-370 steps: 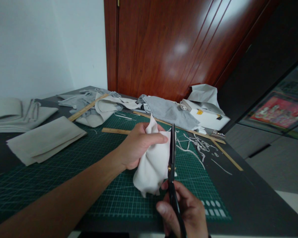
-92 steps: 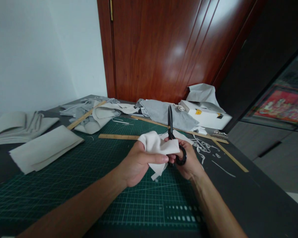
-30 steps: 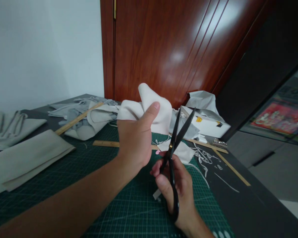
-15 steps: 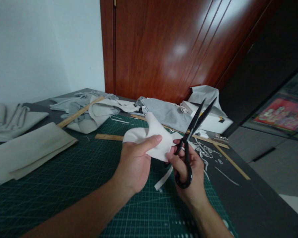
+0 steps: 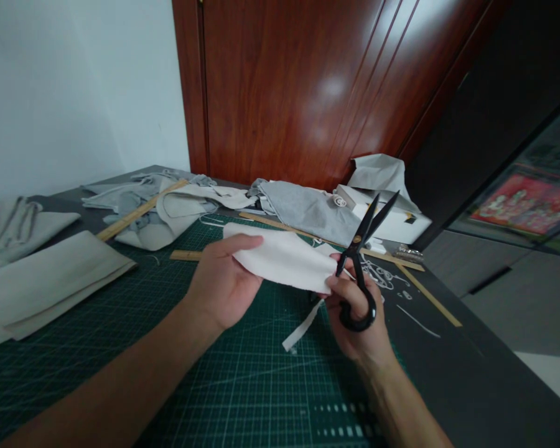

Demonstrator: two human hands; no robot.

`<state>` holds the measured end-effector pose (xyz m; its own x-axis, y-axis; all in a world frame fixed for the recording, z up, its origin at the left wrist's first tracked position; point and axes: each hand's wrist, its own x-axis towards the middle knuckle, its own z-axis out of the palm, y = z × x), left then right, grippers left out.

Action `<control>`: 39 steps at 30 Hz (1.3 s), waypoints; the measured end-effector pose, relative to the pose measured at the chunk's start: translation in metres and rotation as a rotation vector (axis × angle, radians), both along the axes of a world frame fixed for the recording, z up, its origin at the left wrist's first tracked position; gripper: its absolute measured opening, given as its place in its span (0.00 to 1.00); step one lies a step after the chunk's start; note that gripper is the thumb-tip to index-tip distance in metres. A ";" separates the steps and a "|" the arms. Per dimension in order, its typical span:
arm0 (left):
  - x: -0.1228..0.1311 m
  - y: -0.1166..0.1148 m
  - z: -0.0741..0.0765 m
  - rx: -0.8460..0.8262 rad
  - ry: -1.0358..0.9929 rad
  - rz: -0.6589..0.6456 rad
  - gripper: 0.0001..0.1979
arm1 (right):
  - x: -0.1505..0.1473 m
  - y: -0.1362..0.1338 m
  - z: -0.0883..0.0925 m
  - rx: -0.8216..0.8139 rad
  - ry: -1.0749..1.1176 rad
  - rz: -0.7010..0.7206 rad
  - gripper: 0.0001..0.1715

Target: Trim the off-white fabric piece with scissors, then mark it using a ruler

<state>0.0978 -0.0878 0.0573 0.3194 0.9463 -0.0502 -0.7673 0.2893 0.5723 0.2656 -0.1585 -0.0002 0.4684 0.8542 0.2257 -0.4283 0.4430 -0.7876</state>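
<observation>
A white piece of fabric (image 5: 282,258) stretches between my two hands above the green cutting mat (image 5: 261,386). My left hand (image 5: 226,280) is closed on its left end, thumb on top. With thumb and fingertips, my right hand (image 5: 359,308) pinches the right end. Black-handled scissors (image 5: 358,249) hang on that same hand, its thumb through a handle loop, blades slightly apart and pointing up and away. The fingers behind the handles are partly hidden. A narrow white strip (image 5: 303,326) lies on the mat below the right hand.
Folded cream fabric (image 5: 51,280) lies at the left. Grey fabric scraps (image 5: 308,208) and a white box (image 5: 396,218) stand along the back. Wooden rulers (image 5: 427,292) lie behind and to the right, near tangled white offcuts (image 5: 378,274).
My left hand has moved left, drawing the bunched, folded fabric out into a flatter, longer piece. My right hand keeps its pinch and the scissors, shifting only slightly.
</observation>
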 end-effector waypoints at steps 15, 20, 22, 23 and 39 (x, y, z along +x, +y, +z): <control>-0.013 0.036 -0.034 0.066 0.461 -0.379 0.31 | 0.012 -0.004 0.003 -0.052 -0.097 0.078 0.21; -0.003 0.023 -0.024 -0.015 0.235 -0.221 0.15 | 0.010 -0.004 0.003 -0.055 -0.134 0.112 0.21; -0.002 0.022 -0.020 -0.087 0.210 -0.160 0.05 | 0.009 -0.004 0.002 -0.061 -0.147 0.117 0.21; -0.002 0.022 -0.020 -0.109 0.228 -0.154 0.07 | 0.009 -0.003 0.002 -0.066 -0.153 0.118 0.21; 0.007 0.012 -0.034 -0.018 0.179 -0.396 0.23 | 0.007 -0.003 0.000 -0.161 -0.280 0.162 0.21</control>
<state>0.1045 -0.0761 0.0235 0.6427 0.7506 -0.1533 -0.4841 0.5530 0.6781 0.2723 -0.1619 -0.0006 0.2632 0.9473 0.1827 -0.2405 0.2478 -0.9385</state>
